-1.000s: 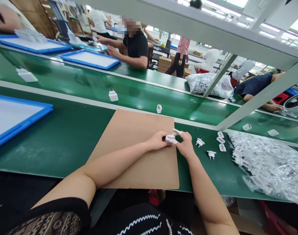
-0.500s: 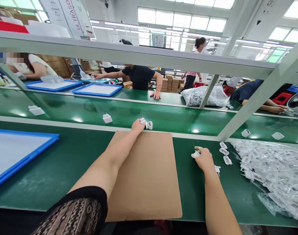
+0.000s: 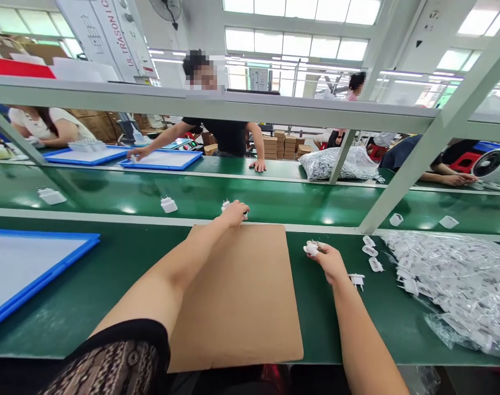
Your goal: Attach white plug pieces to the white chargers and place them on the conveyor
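1. Brown cardboard sheet (image 3: 242, 307) lies flat, nearer the body than both hands, its long sides running away; green bench (image 3: 118, 291) shows on either side.
2. Right hand (image 3: 331, 263), nearer the body of the two, sits just beyond the sheet's right edge, thumb and fingers pinched on a white plug piece (image 3: 312, 249). Piece too small to read its long axis.
3. Right of that hand: a loose plug piece (image 3: 357, 279) close by, then three white parts (image 3: 370, 251) in a file, then a clear bag of parts (image 3: 451, 285).
4. Left hand (image 3: 233, 213) reaches to the sheet's far edge, fingers part-bent over a white housing (image 3: 245, 216). Housing mostly covered: grip and long axis unclear. It lies ahead-left of the right hand; left hand is the nearer.
5. Just left of the left hand, a pinned adapter (image 3: 225, 206) on the green belt (image 3: 283, 197).
6. Beyond both hands, a co-worker (image 3: 227, 137) across the belt.
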Motion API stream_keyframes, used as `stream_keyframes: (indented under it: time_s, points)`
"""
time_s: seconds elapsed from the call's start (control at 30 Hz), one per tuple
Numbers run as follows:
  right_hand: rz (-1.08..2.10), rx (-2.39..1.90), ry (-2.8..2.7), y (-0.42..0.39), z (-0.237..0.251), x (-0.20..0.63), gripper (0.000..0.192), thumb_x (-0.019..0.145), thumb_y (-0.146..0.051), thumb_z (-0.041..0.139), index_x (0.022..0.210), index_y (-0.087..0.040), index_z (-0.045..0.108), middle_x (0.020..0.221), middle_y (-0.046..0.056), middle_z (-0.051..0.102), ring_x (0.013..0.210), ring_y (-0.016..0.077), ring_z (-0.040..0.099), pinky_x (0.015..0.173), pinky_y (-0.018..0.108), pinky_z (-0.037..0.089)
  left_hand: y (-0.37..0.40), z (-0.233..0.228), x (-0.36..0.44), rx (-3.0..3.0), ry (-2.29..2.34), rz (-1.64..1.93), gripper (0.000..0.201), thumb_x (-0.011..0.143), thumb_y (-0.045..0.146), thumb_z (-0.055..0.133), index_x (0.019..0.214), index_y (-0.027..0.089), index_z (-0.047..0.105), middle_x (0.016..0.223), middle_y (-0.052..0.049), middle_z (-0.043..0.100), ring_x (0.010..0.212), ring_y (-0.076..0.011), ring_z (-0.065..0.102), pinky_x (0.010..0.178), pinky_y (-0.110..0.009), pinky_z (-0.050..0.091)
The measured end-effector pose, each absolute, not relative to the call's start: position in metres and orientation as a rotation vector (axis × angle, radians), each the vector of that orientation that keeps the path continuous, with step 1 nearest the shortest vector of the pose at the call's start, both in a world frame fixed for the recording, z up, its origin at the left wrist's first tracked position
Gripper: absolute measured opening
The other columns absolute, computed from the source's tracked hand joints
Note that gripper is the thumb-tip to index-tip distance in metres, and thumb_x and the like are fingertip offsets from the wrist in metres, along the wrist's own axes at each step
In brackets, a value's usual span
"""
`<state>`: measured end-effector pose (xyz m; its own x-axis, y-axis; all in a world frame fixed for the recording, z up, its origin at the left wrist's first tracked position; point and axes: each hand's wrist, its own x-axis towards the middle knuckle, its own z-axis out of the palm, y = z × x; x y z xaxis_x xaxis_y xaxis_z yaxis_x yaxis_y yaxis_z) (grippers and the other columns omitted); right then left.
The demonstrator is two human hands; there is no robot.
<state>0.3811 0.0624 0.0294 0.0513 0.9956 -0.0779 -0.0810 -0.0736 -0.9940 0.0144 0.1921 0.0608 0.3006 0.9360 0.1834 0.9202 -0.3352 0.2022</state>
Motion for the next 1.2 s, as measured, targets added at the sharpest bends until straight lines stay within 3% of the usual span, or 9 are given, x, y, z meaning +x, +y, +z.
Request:
stream_keyframes:
  time_s: [0.2,0.4,0.47,0.57,0.77,0.9,1.07,1.2]
  points:
    - [1.509,-1.108,-0.942,0.059,0.030,0.374,0.054,0.055,-0.048,0.098,0.097,-0.023,0.077,0.106,0.008,0.080,0.104,0.0263,0.076,0.085,0.033,0.063,0.102,0.042,0.089,2.535,1.478,0.628,0.031,0.094,0.041,0.070,0.118,0.022,0.072,0.115,-0.009,0.075,0.108,-0.0269,0.063,0.096,-0.038,0.051]
    - [1.540,-1.079,-0.966,0.054,0.031,0.364,0.054,0.053,-0.047,0.099,0.096,-0.023,0.078,0.111,0.008,0.080,0.107,0.0270,0.075,0.091,0.037,0.062,0.033,0.007,0.136,2.339,1.222,0.905,0.041,0.085,0.039,0.082,0.120,0.022,0.070,0.109,-0.009,0.075,0.104,-0.0287,0.064,0.092,-0.041,0.052]
    - [1.454,-1.102,-1.004,0.052,0.031,0.359,0.055,0.051,-0.049,0.099,0.094,-0.021,0.078,0.108,0.009,0.080,0.105,0.0271,0.075,0.094,0.040,0.061,0.032,0.000,0.136,2.194,1.224,0.975,0.044,0.079,0.037,0.087,0.116,0.020,0.070,0.108,-0.008,0.073,0.102,-0.0276,0.064,0.090,-0.040,0.053]
    - [1.321,-1.141,-1.053,0.050,0.031,0.350,0.054,0.051,-0.048,0.099,0.091,-0.020,0.078,0.101,0.007,0.080,0.099,0.0251,0.074,0.095,0.041,0.059,0.036,-0.006,0.131,2.076,1.139,0.999,0.026,0.082,0.037,0.082,0.100,0.019,0.073,0.095,-0.006,0.071,0.090,-0.0233,0.064,0.082,-0.037,0.052]
    - [1.210,-1.170,-1.173,0.045,0.035,0.340,0.046,0.062,-0.046,0.092,0.095,-0.019,0.075,0.093,0.006,0.077,0.075,0.0168,0.066,0.066,0.031,0.054,0.040,-0.005,0.129,2.060,1.101,0.983,0.023,0.081,0.033,0.080,0.098,0.020,0.074,0.093,-0.005,0.070,0.090,-0.0234,0.064,0.083,-0.036,0.051]
    - [1.257,-1.174,-1.175,0.042,0.040,0.339,0.049,0.062,-0.045,0.093,0.098,-0.021,0.073,0.090,0.005,0.077,0.074,0.0173,0.067,0.062,0.029,0.052,0.040,-0.004,0.129,2.074,1.082,0.968,0.023,0.082,0.034,0.080,0.100,0.021,0.074,0.095,-0.005,0.070,0.092,-0.0238,0.064,0.086,-0.036,0.051]
    - [1.224,-1.142,-1.371,0.036,0.045,0.338,0.044,0.067,-0.047,0.090,0.099,-0.022,0.074,0.100,0.008,0.077,0.087,0.0211,0.069,0.080,0.037,0.057,0.042,-0.006,0.129,2.098,1.096,0.958,0.025,0.083,0.038,0.079,0.102,0.022,0.074,0.094,-0.006,0.070,0.093,-0.0247,0.063,0.085,-0.037,0.050]
    - [0.852,-1.195,-1.638,0.028,0.047,0.330,0.030,0.078,-0.044,0.083,0.099,-0.024,0.076,0.096,0.006,0.075,0.084,0.0209,0.066,0.084,0.039,0.056,0.044,-0.007,0.130,2.131,1.136,0.934,0.024,0.085,0.043,0.077,0.087,0.020,0.071,0.084,-0.005,0.067,0.085,-0.0235,0.060,0.075,-0.035,0.045]
